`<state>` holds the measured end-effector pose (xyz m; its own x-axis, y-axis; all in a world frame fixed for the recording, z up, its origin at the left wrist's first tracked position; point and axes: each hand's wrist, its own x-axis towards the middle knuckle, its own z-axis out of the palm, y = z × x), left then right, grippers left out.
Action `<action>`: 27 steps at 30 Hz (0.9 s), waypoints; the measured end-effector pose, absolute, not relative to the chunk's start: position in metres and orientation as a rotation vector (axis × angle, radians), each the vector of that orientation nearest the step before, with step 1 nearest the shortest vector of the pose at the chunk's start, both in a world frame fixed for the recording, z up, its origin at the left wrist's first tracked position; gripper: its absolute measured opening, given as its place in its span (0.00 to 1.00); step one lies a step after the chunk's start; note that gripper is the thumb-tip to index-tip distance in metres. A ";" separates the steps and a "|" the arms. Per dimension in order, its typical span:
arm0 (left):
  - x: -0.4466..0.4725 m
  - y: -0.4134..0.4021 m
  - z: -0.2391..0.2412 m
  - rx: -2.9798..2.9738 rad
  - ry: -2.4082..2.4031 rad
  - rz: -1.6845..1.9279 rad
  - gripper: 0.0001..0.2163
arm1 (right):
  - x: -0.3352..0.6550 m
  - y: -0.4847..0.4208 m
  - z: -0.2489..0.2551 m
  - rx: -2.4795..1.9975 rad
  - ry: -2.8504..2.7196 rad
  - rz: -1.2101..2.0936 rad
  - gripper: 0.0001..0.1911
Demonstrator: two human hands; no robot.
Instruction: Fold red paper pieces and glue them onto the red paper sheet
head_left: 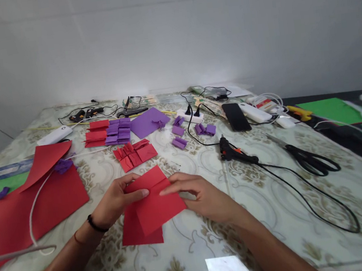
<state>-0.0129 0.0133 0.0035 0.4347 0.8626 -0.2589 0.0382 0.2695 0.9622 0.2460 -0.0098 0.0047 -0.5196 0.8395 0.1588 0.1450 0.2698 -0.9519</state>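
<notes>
A red paper sheet, partly folded, lies on the patterned table in front of me. My left hand grips its left edge, thumb on top and fingers curled under. My right hand pinches the fold at its right side with the fingers pressed together on the paper. A second red layer sticks out beneath, toward me.
Folded red pieces and purple pieces lie behind. Large red sheets are at the left with a white cable. A black glue gun, scissors, a phone and a power strip sit to the right.
</notes>
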 end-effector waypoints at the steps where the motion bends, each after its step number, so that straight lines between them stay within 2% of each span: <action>1: -0.012 0.012 0.004 1.173 0.972 0.682 0.13 | 0.245 -0.011 0.005 -0.883 -1.884 1.326 0.14; 8: -0.008 0.008 0.003 1.314 0.980 0.518 0.13 | 0.240 -0.012 0.001 -0.745 -1.879 1.396 0.08; 15: 0.000 0.001 0.000 1.508 0.876 0.358 0.08 | 0.235 -0.013 0.004 -0.947 -1.950 1.292 0.05; 22: 0.003 -0.001 0.002 1.616 0.976 0.353 0.18 | 0.232 -0.014 0.004 -1.128 -1.980 1.179 0.08; 25: 0.004 -0.002 0.002 1.519 0.942 0.361 0.15 | 0.231 -0.015 0.005 -1.198 -1.974 1.160 0.10; 27: 0.006 -0.002 -0.001 1.452 0.924 0.351 0.11 | 0.228 -0.017 0.004 -1.204 -1.912 1.193 0.07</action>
